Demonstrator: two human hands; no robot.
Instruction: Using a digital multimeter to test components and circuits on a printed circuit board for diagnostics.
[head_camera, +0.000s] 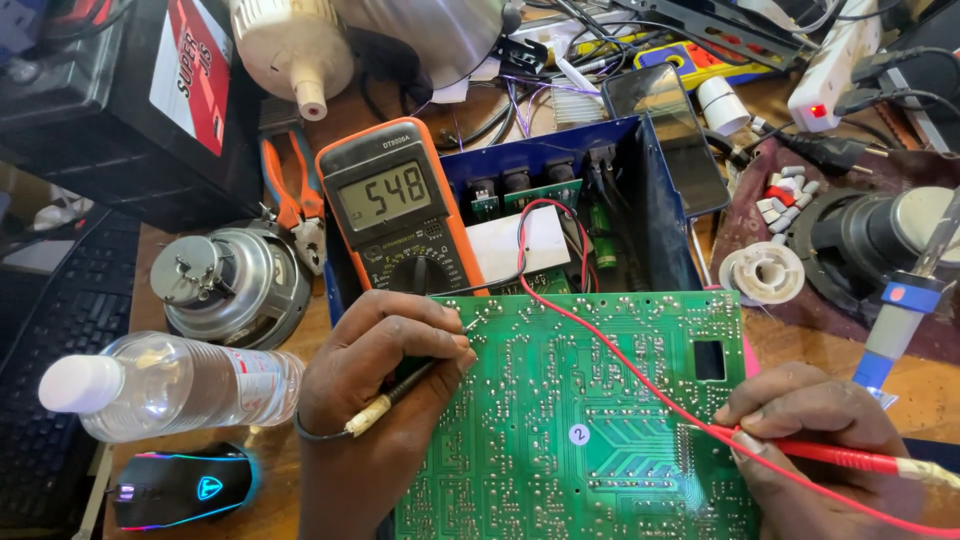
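Observation:
A large green circuit board (580, 400) lies solder side up in front of me. My left hand (385, 370) pinches a black test probe (415, 378) with its tip on the board's upper left corner. My right hand (810, 430) grips a red test probe (830, 455), its tip touching the board's right side. A red lead (600, 345) runs across the board toward an orange multimeter (398, 210) with a lit display, leaning against a blue open metal case (600, 200).
A clear water bottle (170, 385) lies at left, above a black lit mouse (180, 485). A speaker driver (235, 283) and orange pliers (290, 190) sit behind. A phone (670, 135), white spool (762, 272), soldering iron (900, 310) and power strip (835, 60) crowd the right.

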